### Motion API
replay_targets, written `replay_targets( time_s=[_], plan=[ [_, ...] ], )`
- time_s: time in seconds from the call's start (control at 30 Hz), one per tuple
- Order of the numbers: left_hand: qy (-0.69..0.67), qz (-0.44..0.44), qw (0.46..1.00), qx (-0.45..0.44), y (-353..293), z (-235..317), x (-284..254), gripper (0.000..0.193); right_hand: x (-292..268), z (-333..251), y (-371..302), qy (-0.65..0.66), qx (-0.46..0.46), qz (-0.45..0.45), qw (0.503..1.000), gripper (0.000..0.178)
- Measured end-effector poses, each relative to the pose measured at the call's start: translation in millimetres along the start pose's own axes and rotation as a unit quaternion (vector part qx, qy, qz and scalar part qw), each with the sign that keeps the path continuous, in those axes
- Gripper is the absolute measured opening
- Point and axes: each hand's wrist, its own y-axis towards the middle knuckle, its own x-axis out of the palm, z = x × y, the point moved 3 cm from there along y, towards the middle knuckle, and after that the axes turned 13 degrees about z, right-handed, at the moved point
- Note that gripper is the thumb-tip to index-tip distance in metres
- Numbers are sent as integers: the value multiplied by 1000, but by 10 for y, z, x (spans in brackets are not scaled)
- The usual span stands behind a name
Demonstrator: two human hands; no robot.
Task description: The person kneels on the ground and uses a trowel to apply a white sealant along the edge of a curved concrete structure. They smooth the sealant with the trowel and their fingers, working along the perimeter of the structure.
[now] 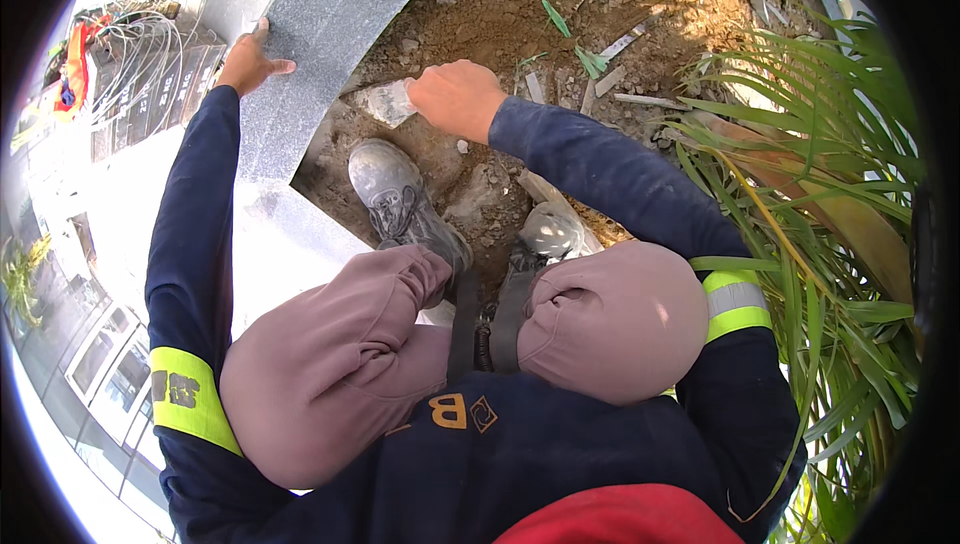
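Observation:
My left hand [253,62] rests against the left side of a long grey stone slab [335,19], its thumb and a finger stretched apart on the surface. Curled fingers of my right hand [456,99] grip a flat, whitish, dusty piece [386,103], perhaps a blade or a stone chip; its kind is unclear. This piece points left toward the slab's right edge, just over the soil. Whether it touches the slab, I cannot tell. Between the slab and my dusty grey shoes [385,179] lies loose brown soil [470,19].
Leafy green fronds [810,154] crowd the right side. Broken strips and chips [600,79] litter the soil. Pale, sunlit paving [275,254] lies below the slab. At the upper left stand dark stacked blocks [150,89] with white cords and an orange cloth [75,69].

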Motion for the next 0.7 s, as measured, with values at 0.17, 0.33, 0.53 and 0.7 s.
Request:
replay_targets(
  time_s=[0.17, 0.33, 0.53, 0.7],
  plan=[
    [-31, 45, 998, 21, -60, -65, 47, 114, -263, 521, -226, 23, 152, 5, 988, 22],
    [-72, 9, 997, 22, 35, -212, 17, 115, -156, -115, -172, 48, -3, -12, 999, 17],
    [-41, 17, 997, 55, 56, -43, 15, 116, 83, -355, -77, 42, -73, 13, 996, 13],
    [-12, 8, 999, 31, 105, -47, 3, 118, 26, -387, 109, 39, -103, 5, 994, 12]
  ],
)
